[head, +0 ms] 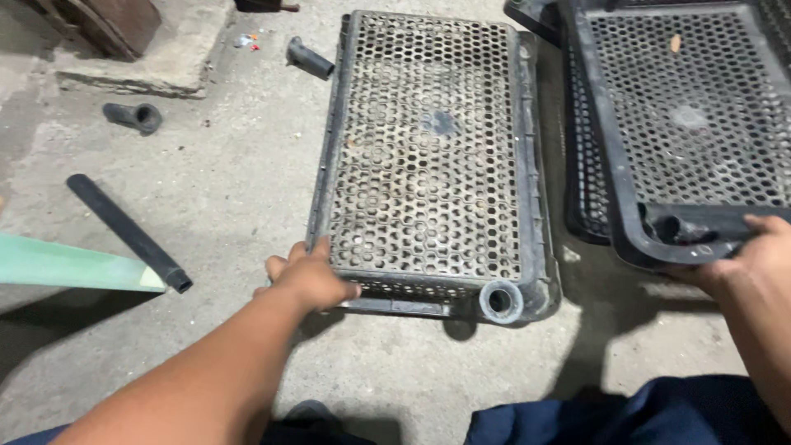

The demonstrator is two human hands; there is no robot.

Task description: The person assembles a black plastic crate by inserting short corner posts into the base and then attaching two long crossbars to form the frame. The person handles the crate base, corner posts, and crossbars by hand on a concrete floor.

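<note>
While the left hand [306,278] grips the near corner of an upturned grey crate [428,156] at frame centre, the right hand [754,255] clasps the rim of a black crate [684,124] at upper right, stacked in another. Bare concrete floor [222,181] lies open at left, dotted with black tubes [128,231]. Grey crate: perforated, dusty, worn.

Left hand [309,280] forward, fingers curled, arm extended low; right hand [754,255] clenched, forearm angled in from right.
</note>
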